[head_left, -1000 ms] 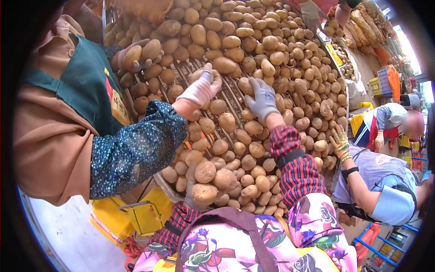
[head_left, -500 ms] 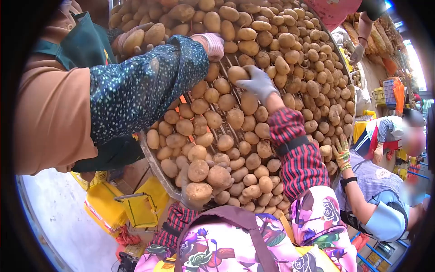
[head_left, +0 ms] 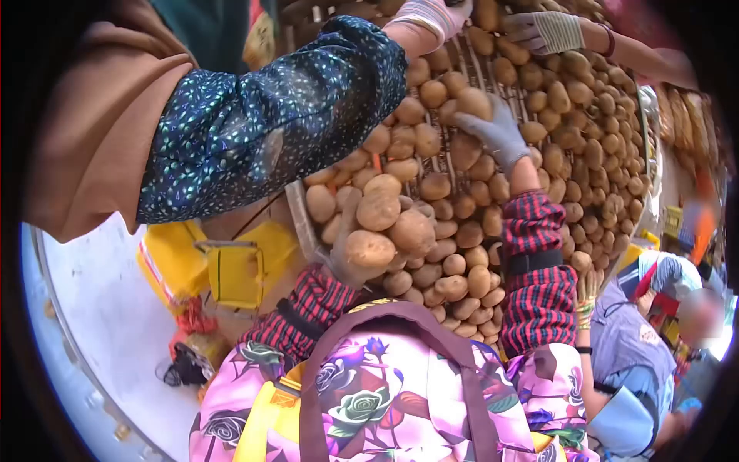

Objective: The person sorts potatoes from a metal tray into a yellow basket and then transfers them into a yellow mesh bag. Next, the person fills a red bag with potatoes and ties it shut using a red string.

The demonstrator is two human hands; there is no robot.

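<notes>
Potatoes (head_left: pixel 539 146) cover a slatted metal tray (head_left: pixel 296 219) that fills most of the view, with a pale floor (head_left: pixel 108 331) and yellow crates (head_left: pixel 239 266) below its near edge. At the tray's near-left corner the person's left hand (head_left: pixel 350 258), in a grey glove, curls its fingers (head_left: pixel 346 215) up around a small stack of potatoes: one potato (head_left: pixel 369 248) rests in the palm, a second (head_left: pixel 378 209) sits above it against the raised fingers, and a third (head_left: pixel 410 231) leans on the far side of the first, so the hand is loosely cupped and full rather than closed tight. Farther up the tray, the right hand (head_left: pixel 496 135), also grey-gloved, reaches out with its fingers (head_left: pixel 471 121) spread and bent over a single round potato (head_left: pixel 473 102); that potato lies just beyond and under the fingertips, touching them, but whether it is lifted clear of the heap cannot be told. Both of the person's forearms wear red-and-black checked sleeves (head_left: pixel 535 269) over a floral apron (head_left: pixel 369 400). A co-worker's arm in a dark dotted sleeve (head_left: pixel 269 123) crosses above the left hand, its pale-gloved hand (head_left: pixel 423 15) at the top edge, and another gloved hand (head_left: pixel 543 31) works beyond the right fingertips. No writing or label can be read anywhere.
</notes>
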